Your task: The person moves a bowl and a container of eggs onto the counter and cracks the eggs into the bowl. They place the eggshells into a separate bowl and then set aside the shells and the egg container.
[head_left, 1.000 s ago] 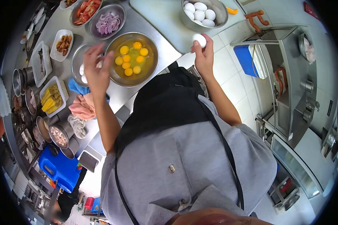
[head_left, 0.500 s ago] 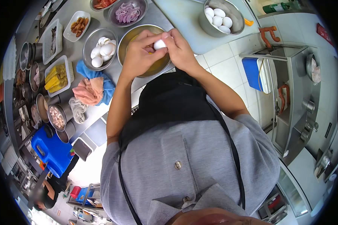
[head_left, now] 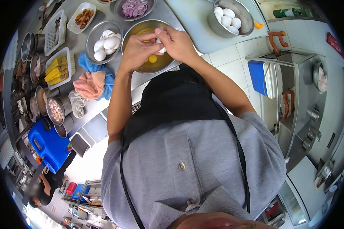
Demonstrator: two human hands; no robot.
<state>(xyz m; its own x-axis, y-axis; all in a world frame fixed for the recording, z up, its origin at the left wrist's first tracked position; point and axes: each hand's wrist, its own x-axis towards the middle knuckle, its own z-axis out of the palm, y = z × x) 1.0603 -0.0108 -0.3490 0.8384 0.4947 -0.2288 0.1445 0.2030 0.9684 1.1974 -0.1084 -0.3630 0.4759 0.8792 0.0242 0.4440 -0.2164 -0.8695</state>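
Over a metal mixing bowl [head_left: 155, 70], my left hand [head_left: 140, 52] and my right hand [head_left: 178, 44] hold a white egg [head_left: 161, 49] between their fingertips. Fingers of both hands are closed around the shell and cover much of it. Below them in the bowl, a round yolk [head_left: 153, 58] shows in yellowish liquid. Left of this bowl stands a second metal bowl [head_left: 91, 50] of white eggshells [head_left: 110, 43]. A metal pot [head_left: 220, 30] with several whole white eggs [head_left: 228, 13] is at the upper right, on a pale cutting board [head_left: 193, 17].
Sliced purple onions [head_left: 133, 8] fill a bowl behind. Blue and orange cloths [head_left: 91, 83] lie near the counter edge. White baskets, a yellow food tray [head_left: 58, 73] and pots of chopped meat [head_left: 55, 110] line the left. Another person [head_left: 46, 191] stands at the lower left.
The egg, whole-looking before, is now mostly covered by the fingers, and a yolk shows in the bowl beneath. The thumbs have shifted on the shell. The view has moved slightly.
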